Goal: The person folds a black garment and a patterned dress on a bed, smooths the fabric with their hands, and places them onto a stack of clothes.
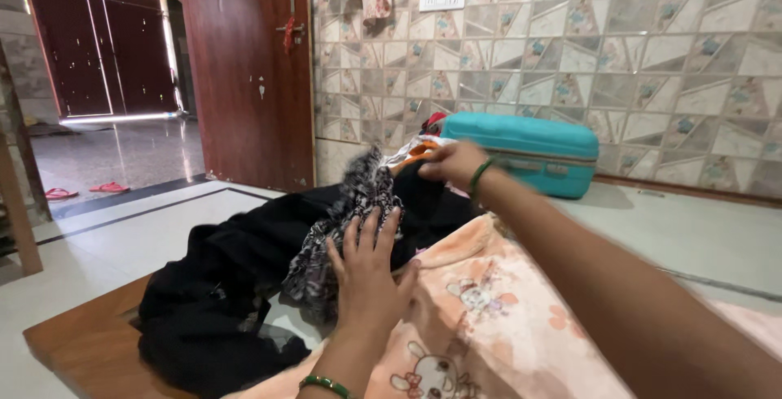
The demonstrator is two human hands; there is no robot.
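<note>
- The left hand (366,273) lies flat with fingers spread, its grip open, pressing on a black-and-white patterned cloth (346,220) near the middle of the bed
- The right hand (452,163) reaches farther out, its grip closed on the far end of the black garment (236,273); how tightly the fingers pinch I cannot tell, as the hand is blurred
- Both cloths lie on a peach blanket (481,317) with rabbit prints; the black one spills to the left over the wooden bed edge (85,342)
- To handle the cloth well, I judge the flat palm should hold the near part down while the far hand pulls the fabric taut and straight, so nothing bunches
- The bed edge at the near left is close: cloth could slide off there
- On the far right, a teal suitcase (529,151) stands by the tiled wall (570,57), crowding the reach; the pale floor (114,228) on the left offers open room, toward the brown door (244,73)
</note>
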